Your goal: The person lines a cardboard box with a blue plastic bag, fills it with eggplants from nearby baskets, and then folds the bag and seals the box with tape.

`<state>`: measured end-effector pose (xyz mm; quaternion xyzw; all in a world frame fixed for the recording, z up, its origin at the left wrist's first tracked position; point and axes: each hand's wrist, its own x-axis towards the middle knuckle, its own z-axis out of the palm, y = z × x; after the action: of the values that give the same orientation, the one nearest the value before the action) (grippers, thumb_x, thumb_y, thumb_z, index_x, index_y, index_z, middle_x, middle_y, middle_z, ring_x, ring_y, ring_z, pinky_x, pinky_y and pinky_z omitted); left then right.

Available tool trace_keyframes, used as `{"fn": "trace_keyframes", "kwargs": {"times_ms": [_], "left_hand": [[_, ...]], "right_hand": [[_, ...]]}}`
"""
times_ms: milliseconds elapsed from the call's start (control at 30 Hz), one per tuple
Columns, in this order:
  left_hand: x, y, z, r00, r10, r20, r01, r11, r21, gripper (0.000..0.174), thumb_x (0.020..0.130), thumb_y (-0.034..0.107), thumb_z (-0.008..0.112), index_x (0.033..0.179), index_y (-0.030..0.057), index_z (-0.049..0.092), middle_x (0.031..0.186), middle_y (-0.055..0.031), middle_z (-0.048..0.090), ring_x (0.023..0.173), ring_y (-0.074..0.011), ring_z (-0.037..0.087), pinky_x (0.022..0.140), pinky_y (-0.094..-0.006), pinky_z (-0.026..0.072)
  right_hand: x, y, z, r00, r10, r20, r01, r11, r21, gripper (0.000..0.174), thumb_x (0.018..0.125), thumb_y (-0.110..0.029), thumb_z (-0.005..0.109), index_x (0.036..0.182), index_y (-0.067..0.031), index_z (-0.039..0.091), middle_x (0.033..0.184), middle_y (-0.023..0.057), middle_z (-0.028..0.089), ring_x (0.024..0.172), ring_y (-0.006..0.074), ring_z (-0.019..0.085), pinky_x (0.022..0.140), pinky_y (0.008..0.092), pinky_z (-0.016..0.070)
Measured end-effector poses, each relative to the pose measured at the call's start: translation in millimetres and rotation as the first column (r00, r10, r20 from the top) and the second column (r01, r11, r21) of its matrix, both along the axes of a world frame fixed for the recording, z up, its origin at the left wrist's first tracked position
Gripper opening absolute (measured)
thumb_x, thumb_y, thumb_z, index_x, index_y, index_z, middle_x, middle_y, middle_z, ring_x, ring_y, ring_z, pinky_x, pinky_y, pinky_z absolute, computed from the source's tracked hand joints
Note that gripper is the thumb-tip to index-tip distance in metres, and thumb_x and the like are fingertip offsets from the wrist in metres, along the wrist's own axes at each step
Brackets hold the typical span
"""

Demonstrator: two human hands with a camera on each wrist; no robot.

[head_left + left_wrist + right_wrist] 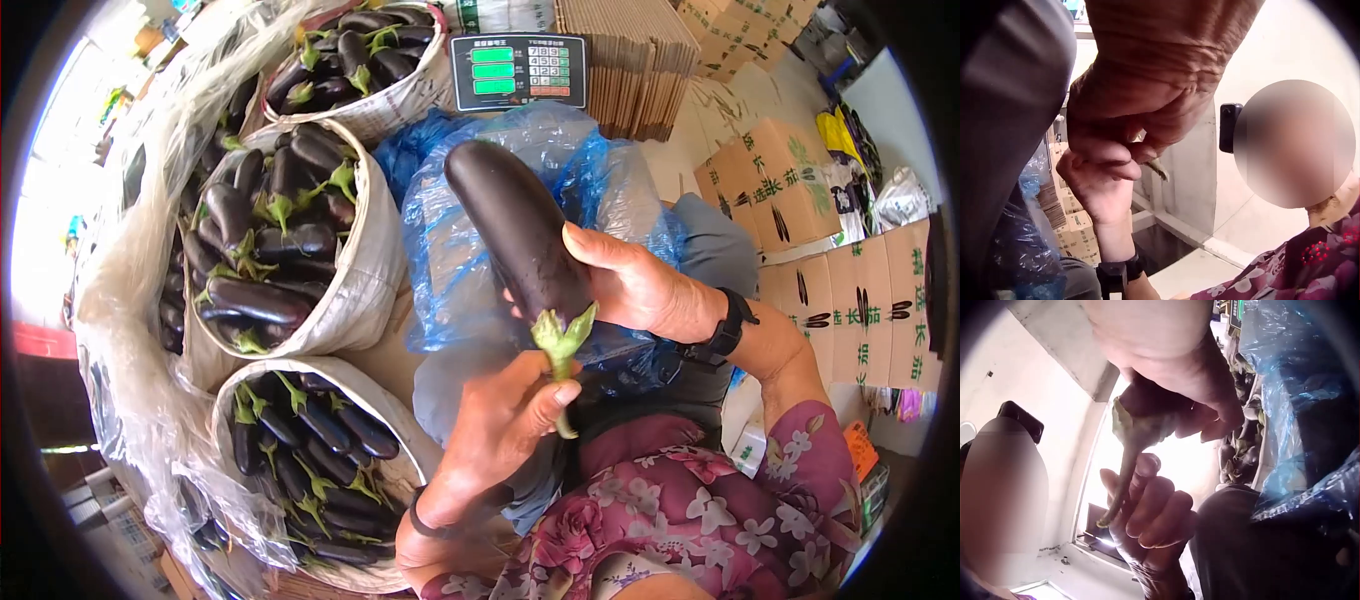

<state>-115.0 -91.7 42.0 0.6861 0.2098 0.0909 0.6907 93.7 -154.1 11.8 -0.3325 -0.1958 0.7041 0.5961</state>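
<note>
A large dark purple eggplant [515, 225] lies tilted in front of the person, its green cap and stem toward the body. My right hand [650, 290] grips its lower body, thumb on top. Curled fingers of my left hand [505, 415] pinch the stem just below the cap. In the left wrist view, the left hand [1147, 94] covers most of the stem, whose tip [1160, 170] pokes out beside the fingers. The right wrist view has the right hand [1166, 350] around the eggplant, with the curved stem [1124, 487] against the left hand [1157, 522].
Several white baskets [375, 265] of eggplants stand at the left, draped with clear plastic [130, 260]. Blue plastic [430, 250] lies behind the held eggplant. Farther back are a scale display [518, 72] and stacked flat cardboard [630, 65]. Printed cartons [770, 185] stand at the right.
</note>
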Motion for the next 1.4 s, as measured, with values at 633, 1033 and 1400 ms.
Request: {"fn": "trace_keyframes", "kwargs": {"times_ms": [633,1033,1400], "left_hand": [[-77,7,-22,0.827,0.537,0.166,-0.453,0.811,-0.370,0.032,0.088,0.020,0.065,0.102,-0.0092,0.062,0.065,-0.0055,0.057,0.056,-0.0128,0.051,0.055,-0.0255,0.0406],[-169,21,-124,0.587,0.805,-0.090,-0.748,0.495,-0.442,0.021,0.097,0.014,0.056,0.108,-0.0037,0.060,0.066,0.0024,0.047,0.060,-0.0080,0.044,0.061,-0.0232,0.0404],[-160,24,-178,0.596,0.776,-0.208,-0.766,0.470,-0.439,0.018,0.098,0.014,0.056,0.107,0.0001,0.062,0.066,0.0010,0.051,0.063,-0.0105,0.053,0.060,-0.0227,0.0425]], "right_hand": [[48,19,-80,0.918,-0.020,0.397,0.241,0.821,-0.518,0.039,0.088,-0.028,0.072,0.102,-0.0047,0.045,0.094,0.0076,0.054,0.078,0.0167,0.061,0.064,0.0338,0.0578],[55,4,-42,0.869,0.210,0.447,0.174,0.717,-0.675,0.069,0.086,-0.036,0.072,0.131,0.0011,0.035,0.111,0.0100,0.053,0.090,0.0139,0.056,0.073,0.0357,0.0547],[28,74,-144,0.354,0.426,0.833,0.378,0.749,-0.544,0.098,0.085,-0.055,0.060,0.140,0.0136,0.016,0.135,0.0393,0.034,0.130,0.0458,0.038,0.107,0.0464,0.0351]]}}
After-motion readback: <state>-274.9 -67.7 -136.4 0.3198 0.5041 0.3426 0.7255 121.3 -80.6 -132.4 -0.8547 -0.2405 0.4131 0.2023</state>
